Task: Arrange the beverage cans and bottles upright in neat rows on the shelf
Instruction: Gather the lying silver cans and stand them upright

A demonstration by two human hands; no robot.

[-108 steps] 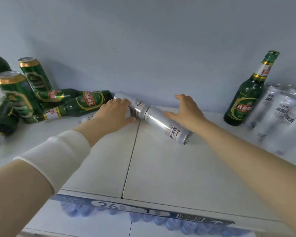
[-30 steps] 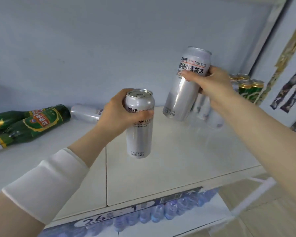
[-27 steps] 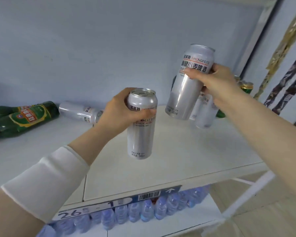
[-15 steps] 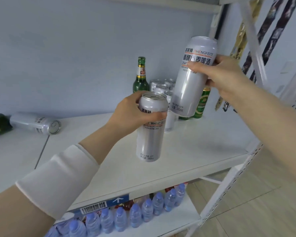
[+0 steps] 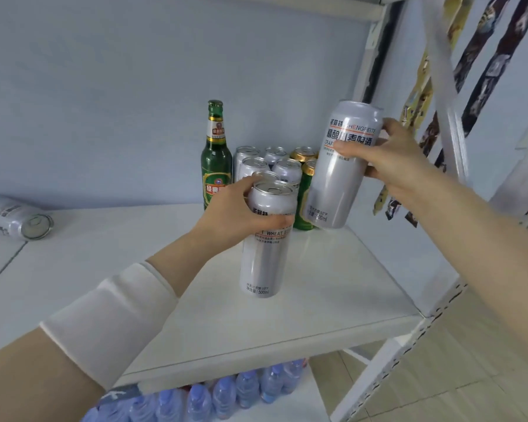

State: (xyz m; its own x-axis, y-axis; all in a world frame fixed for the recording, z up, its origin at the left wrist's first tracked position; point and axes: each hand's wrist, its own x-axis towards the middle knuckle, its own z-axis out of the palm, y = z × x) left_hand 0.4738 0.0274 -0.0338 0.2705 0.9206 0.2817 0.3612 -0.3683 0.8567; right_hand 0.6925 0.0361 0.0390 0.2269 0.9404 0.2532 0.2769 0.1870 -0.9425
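Two silver cans are in the person's grip above the white shelf (image 5: 333, 287). The left hand (image 5: 235, 214) is wrapped around the upper part of the left silver can (image 5: 265, 260), whose long axis is close to vertical, pull-tab end up; whether its base touches the shelf cannot be told. The right hand (image 5: 387, 159) clasps the right silver can (image 5: 342, 169) higher up, its long axis tilted, top leaning to the right and base toward the standing group of cans (image 5: 275, 166) at the shelf's back right corner. An upright green bottle (image 5: 215, 159) stands just left of that group. Far left, another silver can (image 5: 16, 216) lies on its side, lid end facing right and forward.
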